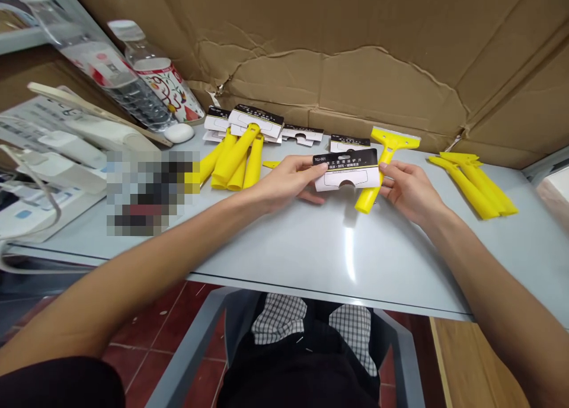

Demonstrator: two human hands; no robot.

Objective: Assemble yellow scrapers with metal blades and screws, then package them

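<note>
Card (347, 169) held flat between both hands, printed face up, black band toward the far edge. Left hand (288, 179) pinching the left end, thumb on top; right hand (411, 188) pinching the right end. Both grips closed on the card, neither released. Held level and square, so the slot along the near edge stays open over the scraper (384, 162) beneath.

Scraper lying on the surface (311, 248) directly under the card, blade end away, handle end pointing toward the body and projecting past the card's near edge (contact between card and scraper cannot be told).

Sorted by stage across the surface:
- Left pile (235, 156): carded scrapers, stacked with handles toward the body; about four handles visible, exact count unclear through overlap.
- Right pile (473, 182): bare scrapers, no cards, well apart from the hands; about three, overlapping.
- Loose cards (302, 134) behind the hands, against the cardboard (355, 52); at least three, partly hidden.
- Centre: one scraper, one card in hand.

Two bottles (133, 82) lying at far left, beside a white device (57, 141).
</note>
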